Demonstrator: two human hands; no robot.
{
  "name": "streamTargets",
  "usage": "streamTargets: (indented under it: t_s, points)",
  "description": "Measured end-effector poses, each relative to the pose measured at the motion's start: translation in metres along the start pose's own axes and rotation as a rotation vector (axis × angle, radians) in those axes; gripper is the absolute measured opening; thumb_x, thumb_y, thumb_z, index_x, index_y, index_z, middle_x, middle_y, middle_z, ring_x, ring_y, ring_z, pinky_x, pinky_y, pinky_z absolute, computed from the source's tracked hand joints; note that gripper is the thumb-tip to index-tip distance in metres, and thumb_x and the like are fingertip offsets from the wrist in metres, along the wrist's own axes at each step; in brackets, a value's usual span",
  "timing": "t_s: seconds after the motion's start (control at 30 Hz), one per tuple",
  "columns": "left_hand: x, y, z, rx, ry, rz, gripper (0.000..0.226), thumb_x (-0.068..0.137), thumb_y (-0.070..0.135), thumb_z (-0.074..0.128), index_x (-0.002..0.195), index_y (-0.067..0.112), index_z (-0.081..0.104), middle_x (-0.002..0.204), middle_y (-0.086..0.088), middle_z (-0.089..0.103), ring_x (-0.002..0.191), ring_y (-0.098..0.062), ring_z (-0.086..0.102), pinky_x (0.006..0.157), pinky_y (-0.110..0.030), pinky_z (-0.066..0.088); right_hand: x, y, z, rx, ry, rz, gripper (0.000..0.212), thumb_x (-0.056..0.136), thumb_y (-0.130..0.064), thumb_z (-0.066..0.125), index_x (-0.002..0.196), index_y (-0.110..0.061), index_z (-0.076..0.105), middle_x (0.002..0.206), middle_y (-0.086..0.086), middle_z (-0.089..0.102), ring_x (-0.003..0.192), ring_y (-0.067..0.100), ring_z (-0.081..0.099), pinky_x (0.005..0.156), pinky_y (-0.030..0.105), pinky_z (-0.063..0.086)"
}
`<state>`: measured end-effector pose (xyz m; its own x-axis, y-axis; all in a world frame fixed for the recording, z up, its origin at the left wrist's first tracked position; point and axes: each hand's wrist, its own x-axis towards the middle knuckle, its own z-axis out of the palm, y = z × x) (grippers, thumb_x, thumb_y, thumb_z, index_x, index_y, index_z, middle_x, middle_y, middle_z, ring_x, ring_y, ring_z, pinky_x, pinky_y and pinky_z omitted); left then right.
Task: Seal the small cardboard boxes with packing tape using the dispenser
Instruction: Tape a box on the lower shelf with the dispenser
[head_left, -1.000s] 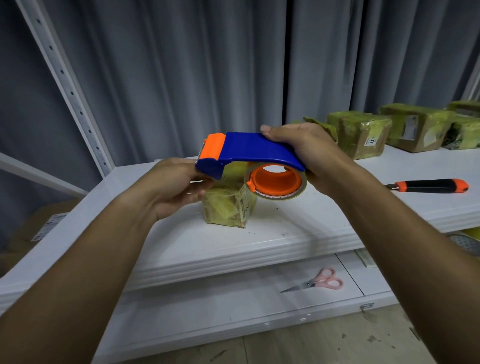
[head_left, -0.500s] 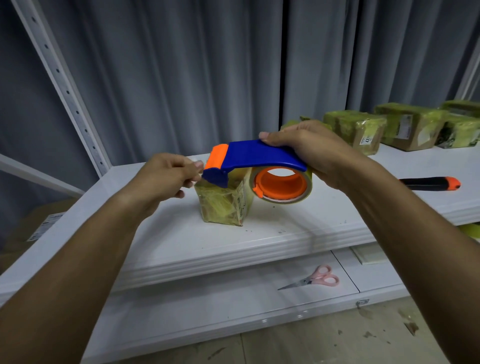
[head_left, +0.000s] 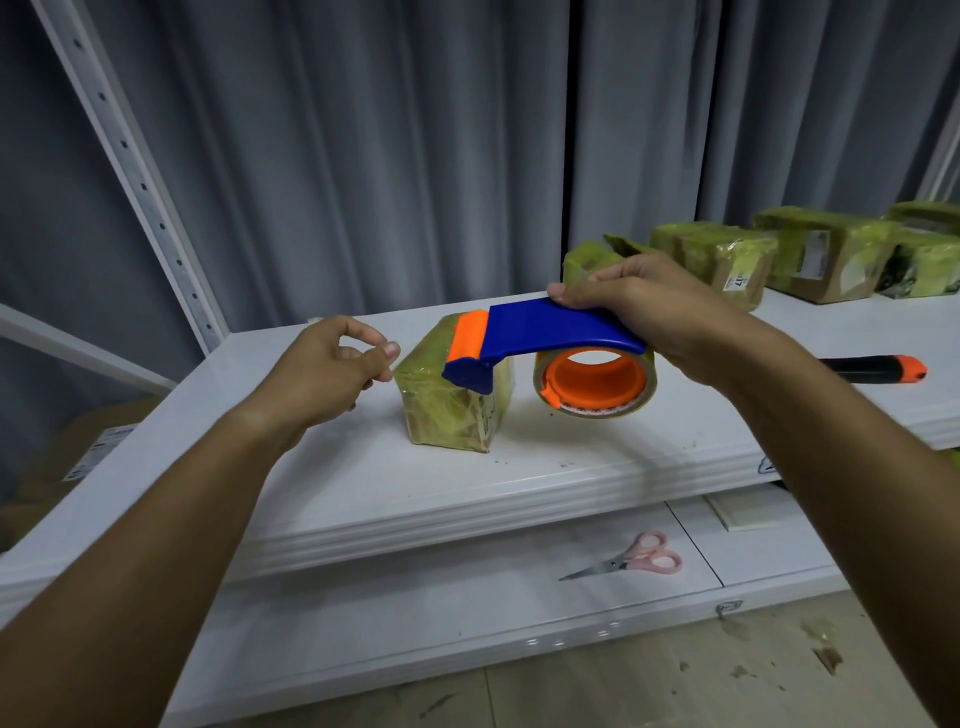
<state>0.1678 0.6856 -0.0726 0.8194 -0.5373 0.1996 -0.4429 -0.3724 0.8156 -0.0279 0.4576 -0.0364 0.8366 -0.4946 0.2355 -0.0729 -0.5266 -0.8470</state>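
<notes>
Right hand (head_left: 660, 317) wraps the blue handle of the tape dispenser (head_left: 550, 340), thumb on the top edge, fingers curled under near the roll; closed firmly on it. Dispenser's orange nose sits on the top of the small box (head_left: 452, 400), roll (head_left: 595, 382) hanging off the box's right side, just above the upper shelf (head_left: 363, 483). That tilt likely puts the cutter edge down on the box top, so the stroke looks at its end or at the tear-off; cannot tell whether a tape strip runs from the nose. Left hand (head_left: 332, 374) floats just left of the box, not touching it, fingers loosely curled with thumb and forefinger near each other, holding nothing visible; probably waiting to steady the box or press down a tape end. Box stands near the shelf's front middle, already heavily wrapped in yellowish tape, so this one seems close to finished. Row of similar taped boxes (head_left: 779, 254) sits at the back right of the same shelf, well apart, likely the finished pile. Black and orange utility knife (head_left: 878, 368) lies on the shelf behind the right wrist, partly hidden. Pink-handled scissors (head_left: 631, 564) lie on the lower shelf, out of use. Box is light and unheld, so a sideways tug on the dispenser could drag or tip it.
</notes>
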Motion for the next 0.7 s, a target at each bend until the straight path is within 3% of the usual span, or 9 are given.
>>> streamTargets:
  t_s: [0.27,0.43,0.7]
  points:
    - [0.0037,-0.0053,0.0065,0.014,-0.005,-0.030,0.031,0.091,0.048,0.067,0.112,0.029,0.054,0.087,0.004,0.073,0.088,-0.013,0.066,0.064,-0.031,0.047,0.0031,0.0064,0.0058,-0.017,0.018,0.052,0.039,0.086,-0.051,0.070,0.093,-0.013,0.075,0.075,-0.004,0.075,0.075,0.018,0.071,0.073,0.030,0.055]
    - [0.0065,-0.0082,0.0087,0.021,0.042,-0.014,0.027,0.092,0.049,0.066,0.108,0.032,0.053,0.080,0.010,0.072,0.089,-0.006,0.061,0.083,-0.039,0.049,0.0049,0.0075,0.0084,0.003,0.024,0.062,0.040,0.087,-0.050,0.070,0.094,-0.012,0.074,0.077,-0.003,0.075,0.076,0.018,0.071,0.074,0.030,0.054]
    - [0.0077,-0.0023,0.0055,-0.021,0.088,0.081,0.021,0.095,0.042,0.065,0.109,0.032,0.054,0.072,0.016,0.072,0.076,-0.002,0.058,0.077,-0.033,0.044,0.0075,0.0098,0.0085,0.076,0.027,0.076,0.036,0.086,-0.048,0.071,0.095,-0.013,0.074,0.078,-0.003,0.075,0.077,0.018,0.071,0.068,0.026,0.052]
